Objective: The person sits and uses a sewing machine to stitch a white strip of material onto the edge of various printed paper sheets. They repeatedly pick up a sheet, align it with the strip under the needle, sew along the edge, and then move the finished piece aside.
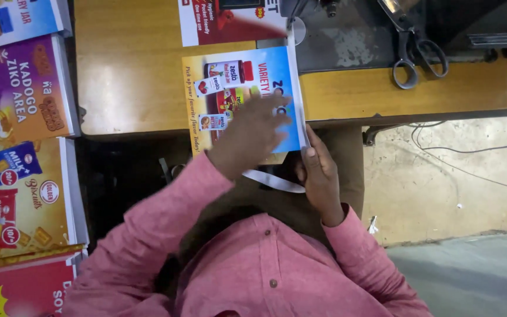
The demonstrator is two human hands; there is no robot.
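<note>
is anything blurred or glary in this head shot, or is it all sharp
Head view: the left hand is smeared by motion blur over the blue poster; the right hand at the poster's edge is sharper; the scissors and the wooden table read crisp; soft sheen on the table, no harsh glare; dark shadow beneath the table edge.

The printed sheet [247,88] under the left hand [252,134] is yellow along one side and bright blue on the other, with red jars pictured on it. A white strip [274,181], perhaps its edging, curls near the right hand [319,170]. The sleeves [165,217] are flecked pink. The table [130,64] is honey-brown wood; the scissors [412,50] are grey metal.
</note>
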